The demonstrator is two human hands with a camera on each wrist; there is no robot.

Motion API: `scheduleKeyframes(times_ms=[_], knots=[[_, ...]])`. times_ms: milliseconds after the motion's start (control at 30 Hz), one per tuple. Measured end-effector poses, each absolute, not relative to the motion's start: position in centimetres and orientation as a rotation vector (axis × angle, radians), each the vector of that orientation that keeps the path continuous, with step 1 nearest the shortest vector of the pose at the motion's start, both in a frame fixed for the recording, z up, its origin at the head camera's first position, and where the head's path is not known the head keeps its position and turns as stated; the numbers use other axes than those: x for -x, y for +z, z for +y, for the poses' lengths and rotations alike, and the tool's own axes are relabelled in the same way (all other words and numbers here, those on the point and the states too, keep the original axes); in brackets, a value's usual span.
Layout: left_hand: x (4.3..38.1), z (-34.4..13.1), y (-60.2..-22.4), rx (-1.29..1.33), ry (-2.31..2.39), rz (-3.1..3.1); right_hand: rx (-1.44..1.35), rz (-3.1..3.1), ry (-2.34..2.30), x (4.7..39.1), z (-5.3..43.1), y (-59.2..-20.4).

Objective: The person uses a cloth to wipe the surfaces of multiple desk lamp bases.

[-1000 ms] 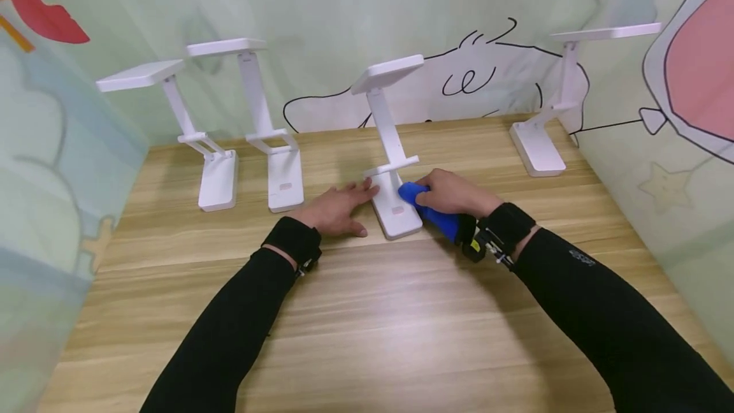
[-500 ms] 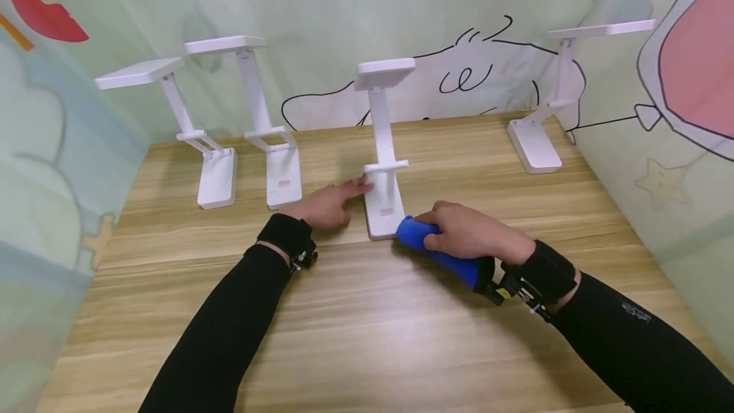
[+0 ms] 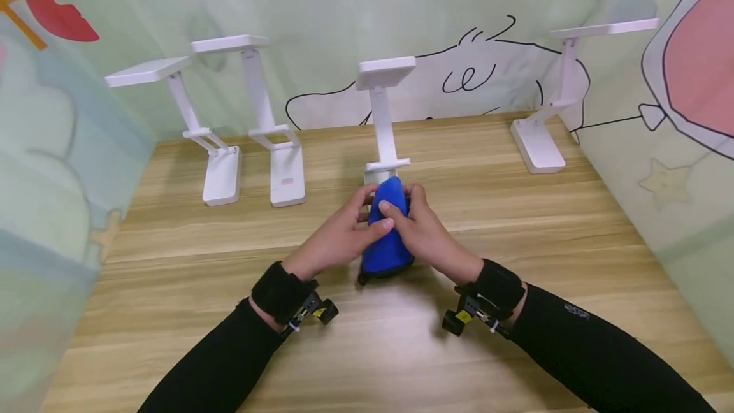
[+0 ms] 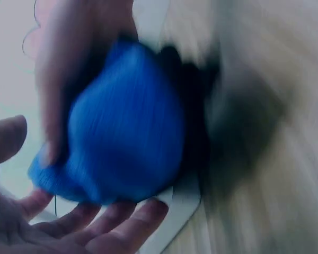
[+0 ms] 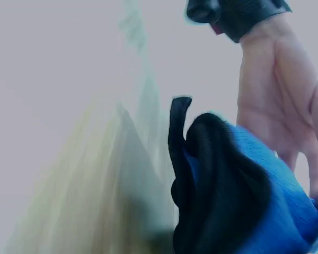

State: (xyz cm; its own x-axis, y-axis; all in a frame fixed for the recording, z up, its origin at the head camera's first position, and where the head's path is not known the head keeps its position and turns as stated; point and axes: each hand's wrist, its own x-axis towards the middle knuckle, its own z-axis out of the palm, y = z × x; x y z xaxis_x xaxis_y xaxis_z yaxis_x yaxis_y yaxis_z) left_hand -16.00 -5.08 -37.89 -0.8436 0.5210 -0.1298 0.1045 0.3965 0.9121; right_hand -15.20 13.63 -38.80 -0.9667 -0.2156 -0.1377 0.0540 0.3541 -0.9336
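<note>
In the head view, a blue cloth (image 3: 387, 241) with black trim is bunched over the base of the middle white desk lamp (image 3: 382, 120), hiding most of that base. My right hand (image 3: 427, 234) grips it from the right, thumb pressed on top. From the left comes my left hand (image 3: 335, 238), fingers spread at the cloth's side. The left wrist view has its fingers (image 4: 130, 225) relaxed along the edge of the blue cloth (image 4: 127, 127), thumb standing away. A black loop and edging show on the blue cloth (image 5: 281, 185) in the right wrist view.
Two more white desk lamps, one at far left (image 3: 222, 177) and one beside it (image 3: 287, 177), stand near the back. Another lamp (image 3: 539, 145) stands at back right. Printed fabric walls (image 3: 321, 5) border the wooden table (image 3: 401, 349).
The right hand has brought the blue cloth from the lamp base's right side to over its front. My left hand has come off the base's left edge to the cloth. Earlier the middle lamp straightened.
</note>
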Motion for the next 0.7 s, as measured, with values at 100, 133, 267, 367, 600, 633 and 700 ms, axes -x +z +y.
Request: scheduleKeyframes(times_ms=[100,133,267,367,600,633,700], knots=[[15.5,-4.8,-38.2,-0.586,1.404,2.408,0.127,2.126,-1.898,14.8,12.7,-38.6],[15.4,-4.7,-38.4,-0.585,1.397,2.461,0.136,2.048,-1.951,14.6,12.6,-38.6],[15.8,-5.1,-38.7,-0.543,1.389,2.612,0.248,1.936,-1.949,14.6,13.0,-38.8],[16.3,-5.8,-38.4,-0.479,1.262,2.734,0.418,2.236,-1.696,15.3,14.2,-39.4],[17.3,-6.9,-37.5,-0.456,0.715,3.093,0.703,2.932,-0.823,18.1,17.6,-40.5],[17.4,-6.8,-37.5,-0.480,0.677,3.122,0.750,2.949,-0.723,18.4,17.9,-40.7],[17.5,-6.2,-37.5,-0.568,0.588,3.175,0.846,2.953,-0.552,18.9,18.1,-41.1]])
